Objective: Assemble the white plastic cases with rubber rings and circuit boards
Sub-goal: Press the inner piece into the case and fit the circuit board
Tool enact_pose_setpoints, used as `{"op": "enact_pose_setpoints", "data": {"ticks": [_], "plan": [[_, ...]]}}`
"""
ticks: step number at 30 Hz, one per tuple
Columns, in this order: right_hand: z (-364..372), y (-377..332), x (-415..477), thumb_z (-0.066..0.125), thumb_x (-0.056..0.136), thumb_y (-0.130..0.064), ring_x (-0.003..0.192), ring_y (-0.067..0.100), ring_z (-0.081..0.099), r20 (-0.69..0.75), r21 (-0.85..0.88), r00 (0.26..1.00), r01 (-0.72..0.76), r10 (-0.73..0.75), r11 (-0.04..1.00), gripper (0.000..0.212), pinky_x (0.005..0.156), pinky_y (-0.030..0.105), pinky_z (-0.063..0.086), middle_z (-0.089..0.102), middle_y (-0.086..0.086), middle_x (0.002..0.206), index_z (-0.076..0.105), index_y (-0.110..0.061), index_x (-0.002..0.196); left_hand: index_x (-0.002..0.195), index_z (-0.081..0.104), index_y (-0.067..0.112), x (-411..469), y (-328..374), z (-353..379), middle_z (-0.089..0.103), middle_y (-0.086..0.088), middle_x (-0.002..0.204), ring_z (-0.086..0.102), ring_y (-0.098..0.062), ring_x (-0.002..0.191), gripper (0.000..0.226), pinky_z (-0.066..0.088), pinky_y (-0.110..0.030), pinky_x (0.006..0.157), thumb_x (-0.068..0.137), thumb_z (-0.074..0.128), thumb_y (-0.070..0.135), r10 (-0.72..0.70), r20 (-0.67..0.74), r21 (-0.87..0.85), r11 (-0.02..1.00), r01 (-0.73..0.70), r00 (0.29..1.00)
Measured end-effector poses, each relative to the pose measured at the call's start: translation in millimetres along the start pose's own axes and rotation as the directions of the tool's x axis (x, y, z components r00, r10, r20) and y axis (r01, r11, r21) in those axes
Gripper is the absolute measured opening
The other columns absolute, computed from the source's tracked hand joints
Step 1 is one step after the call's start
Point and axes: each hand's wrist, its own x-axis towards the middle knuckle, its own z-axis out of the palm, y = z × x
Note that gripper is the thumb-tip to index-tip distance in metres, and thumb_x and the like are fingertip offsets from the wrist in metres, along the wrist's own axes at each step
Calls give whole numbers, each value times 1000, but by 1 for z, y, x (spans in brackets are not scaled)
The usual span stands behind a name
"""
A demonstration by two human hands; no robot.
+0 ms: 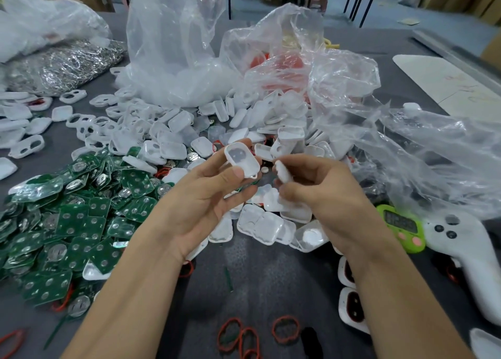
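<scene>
My left hand (pixel 206 193) pinches a white plastic case half (pixel 242 159) between thumb and fingers, its hollow side facing me. My right hand (pixel 322 188) holds a second white case piece (pixel 282 171) edge-on, just right of the first; the two pieces are apart. A heap of white case halves (pixel 173 139) covers the table's middle. Green circuit boards (pixel 67 217) lie piled at the left. Red rubber rings (pixel 238 337) lie near the front edge.
Crumpled clear plastic bags (pixel 352 101) rise behind and to the right. A bag of shiny metal clips (pixel 62 66) sits far left. A green timer (pixel 404 227) and a white controller (pixel 466 253) lie at the right. Cases fitted with red rings (pixel 349 301) lie by my right forearm.
</scene>
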Motion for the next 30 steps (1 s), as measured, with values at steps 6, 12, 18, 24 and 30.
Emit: {"op": "enact_pose_setpoints", "data": {"ticks": [6, 12, 18, 24, 30], "plan": [[-3, -8, 0, 42, 99, 15, 76, 30, 76, 200, 445, 967, -233, 157, 865, 35, 63, 31, 61, 74, 25, 99, 63, -4, 121, 127, 73, 21, 0, 1, 1, 70, -11, 125, 68, -23, 115, 55, 58, -31, 93, 72, 78, 20, 0, 14, 21, 1000, 0, 1000], [4, -1, -1, 44, 100, 12, 57, 26, 68, 154, 144, 985, -102, 79, 984, 47, 51, 29, 56, 73, 16, 81, 67, -25, 117, 126, 73, 23, -1, 1, 1, 68, -12, 130, 66, -23, 116, 54, 57, -29, 90, 73, 79, 21, -4, 4, 32, 999, 4, 1000], [8, 6, 4, 57, 92, 1, 54, 13, 60, -32, -211, 999, 9, -16, 977, 37, 51, 22, 48, 74, 7, 83, 75, -30, 86, 124, 75, 21, -1, 2, 1, 70, -9, 130, 71, -21, 111, 52, 58, -27, 86, 72, 79, 20, -6, -8, 19, 1000, 7, 1000], [12, 7, 3, 64, 75, -17, 55, 14, 54, -18, -260, 1000, -4, 0, 966, 11, 56, 33, 50, 67, 3, 70, 72, -24, 76, 123, 75, 22, 0, 0, 2, 72, -11, 125, 71, -24, 113, 49, 58, -27, 86, 75, 77, 20, -2, -6, 39, 999, 3, 1000], [17, 7, 0, 58, 64, -23, 50, 15, 48, -75, -295, 997, -7, -16, 955, 20, 51, 31, 39, 60, 7, 59, 61, -4, 69, 124, 74, 20, 0, 0, 2, 71, -11, 127, 70, -23, 113, 44, 58, -28, 88, 81, 70, 15, -3, -9, 32, 999, 3, 1000]]}}
